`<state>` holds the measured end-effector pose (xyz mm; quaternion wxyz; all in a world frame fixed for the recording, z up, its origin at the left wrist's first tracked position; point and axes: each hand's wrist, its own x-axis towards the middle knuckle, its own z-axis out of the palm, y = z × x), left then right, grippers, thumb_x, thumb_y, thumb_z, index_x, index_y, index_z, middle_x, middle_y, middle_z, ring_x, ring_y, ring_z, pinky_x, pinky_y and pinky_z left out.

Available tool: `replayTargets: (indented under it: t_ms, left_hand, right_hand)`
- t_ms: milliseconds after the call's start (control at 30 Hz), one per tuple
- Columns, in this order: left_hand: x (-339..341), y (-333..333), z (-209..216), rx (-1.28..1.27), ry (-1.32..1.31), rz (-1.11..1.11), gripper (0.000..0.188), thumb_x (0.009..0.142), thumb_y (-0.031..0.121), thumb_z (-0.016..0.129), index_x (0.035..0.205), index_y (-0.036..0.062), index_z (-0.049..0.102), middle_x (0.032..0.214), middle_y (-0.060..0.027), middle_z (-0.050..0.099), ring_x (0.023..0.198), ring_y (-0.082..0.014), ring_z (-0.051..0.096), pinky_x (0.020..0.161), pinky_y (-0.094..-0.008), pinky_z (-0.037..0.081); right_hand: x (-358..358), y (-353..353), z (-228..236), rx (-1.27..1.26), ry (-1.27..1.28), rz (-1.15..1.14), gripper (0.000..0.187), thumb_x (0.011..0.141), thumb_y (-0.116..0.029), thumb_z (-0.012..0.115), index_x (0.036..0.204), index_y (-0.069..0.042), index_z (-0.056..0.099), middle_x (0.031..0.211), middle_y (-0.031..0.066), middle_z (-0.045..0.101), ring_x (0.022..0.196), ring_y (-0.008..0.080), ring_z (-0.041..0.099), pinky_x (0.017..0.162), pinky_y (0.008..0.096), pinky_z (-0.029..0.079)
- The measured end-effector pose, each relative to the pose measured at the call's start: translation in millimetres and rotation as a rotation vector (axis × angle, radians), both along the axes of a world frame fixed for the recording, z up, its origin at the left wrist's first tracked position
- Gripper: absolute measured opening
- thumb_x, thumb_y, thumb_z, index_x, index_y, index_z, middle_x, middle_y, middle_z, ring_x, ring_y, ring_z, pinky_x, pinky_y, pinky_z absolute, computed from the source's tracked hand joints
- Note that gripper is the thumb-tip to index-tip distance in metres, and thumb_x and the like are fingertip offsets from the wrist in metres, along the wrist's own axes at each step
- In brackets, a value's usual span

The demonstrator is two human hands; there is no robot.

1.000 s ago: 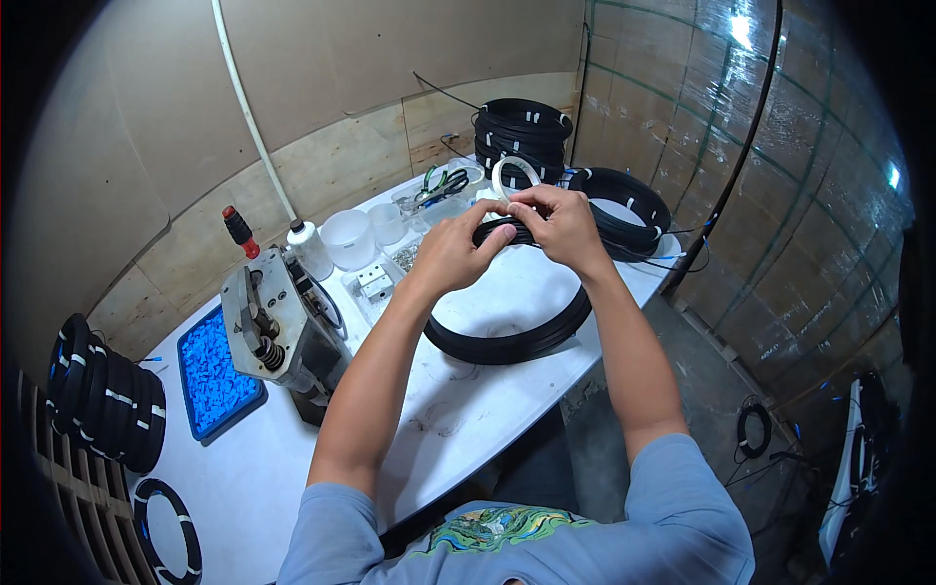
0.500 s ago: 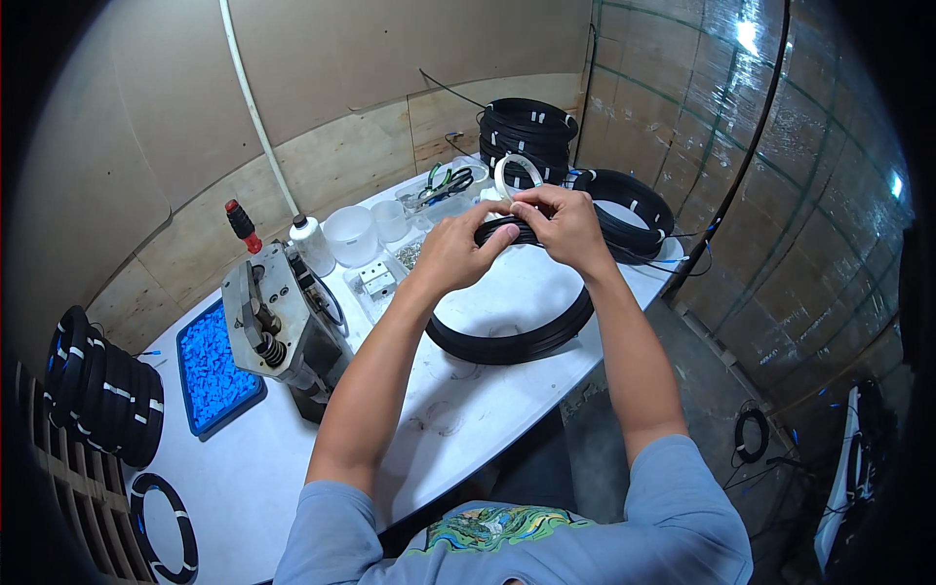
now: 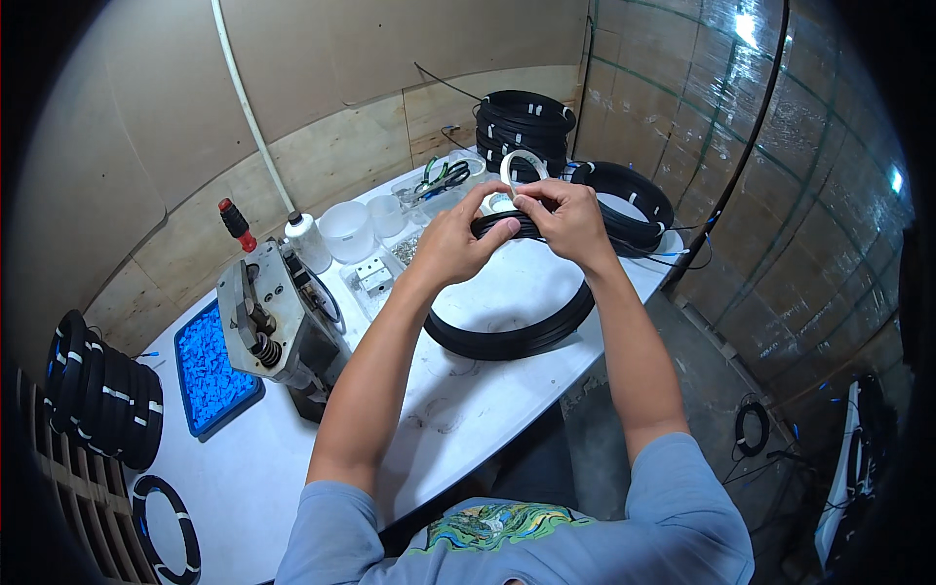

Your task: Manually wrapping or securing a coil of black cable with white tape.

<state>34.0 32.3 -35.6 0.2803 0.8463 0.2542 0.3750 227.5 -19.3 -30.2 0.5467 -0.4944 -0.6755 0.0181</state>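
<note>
Coil of black cable [image 3: 507,327] half-lifted off white surface [image 3: 458,409] — my left hand [image 3: 453,244] and right hand [image 3: 565,222] have fingers clamped on its far edge, white tape roll [image 3: 520,166] above. I'd pinch strands tight — wrap snugly.

The white desk [image 3: 292,468] carries a black cable coil [image 3: 517,336] near its middle, a grey machine [image 3: 273,327] beside a blue tray [image 3: 210,370], clear cups [image 3: 346,229], a white bottle [image 3: 307,242], and stacked coils at the far end [image 3: 526,122] and left edge [image 3: 102,390].
</note>
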Motion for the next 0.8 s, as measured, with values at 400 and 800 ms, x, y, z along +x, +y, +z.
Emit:
replayTargets:
  t_ms: [400,800]
  left_hand:
    - [9.7,5.8,-3.1,0.128,0.148,0.015,0.053,0.090,0.046,0.069,0.134,0.0233,0.051,0.082,-0.0172,0.072,0.077,-0.0390,0.069,0.067,-0.0452,0.051]
    - [9.3,0.6,-5.6,0.079,-0.094,0.104,0.049,0.094,0.040,0.066,0.125,0.0087,0.046,0.073,-0.0161,0.068,0.075,-0.0316,0.068,0.070,-0.0403,0.048]
  right_hand:
    - [8.0,-2.8,-4.3,-0.052,0.080,0.015,0.020,0.089,-0.012,0.073,0.103,0.000,0.076,0.086,0.0113,0.076,0.070,0.0109,0.068,0.063,0.0261,0.053]
    - [4.0,-2.6,7.1,-0.129,0.139,0.003,0.020,0.089,-0.016,0.074,0.102,-0.002,0.077,0.080,0.0095,0.074,0.069,0.0106,0.063,0.063,0.0277,0.050]
